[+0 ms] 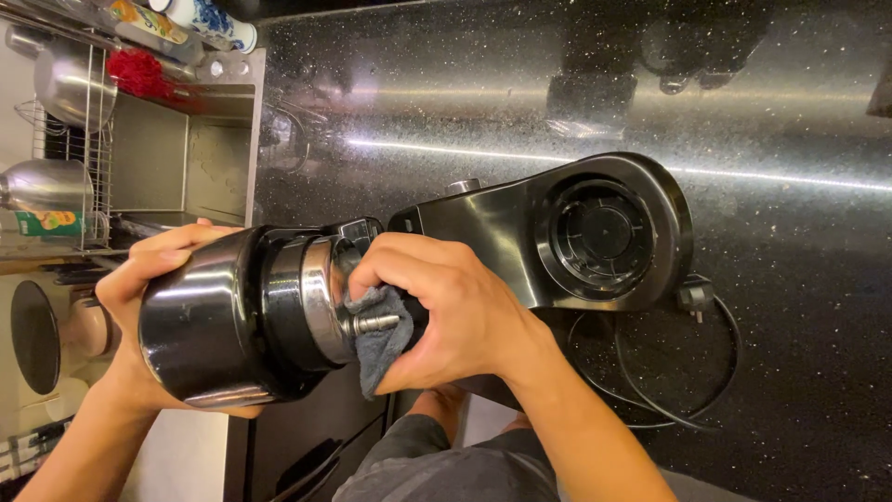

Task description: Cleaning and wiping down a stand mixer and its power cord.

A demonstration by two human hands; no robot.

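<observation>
Glossy black mixer [520, 232]; grey cloth [379, 339]; speckled black counter [790, 112].

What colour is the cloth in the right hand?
Dark grey cloth, seen in the head view.

A black stand mixer [520, 242] lies tilted over the dark speckled tabletop [790, 121]. The left hand [139, 279] cups the glossy rounded head end [200, 325] of the mixer from outside. The right hand [446, 311] presses a grey cloth [381, 339] against the metal attachment shaft [374, 323], beside the chrome ring [321, 297]. The circular base recess [599, 232] faces the camera. The black power cord [688, 372] lies coiled on the tabletop, its plug [695, 297] just beside the base. A dish rack [65, 139] holding metal bowls stands at left.
</observation>
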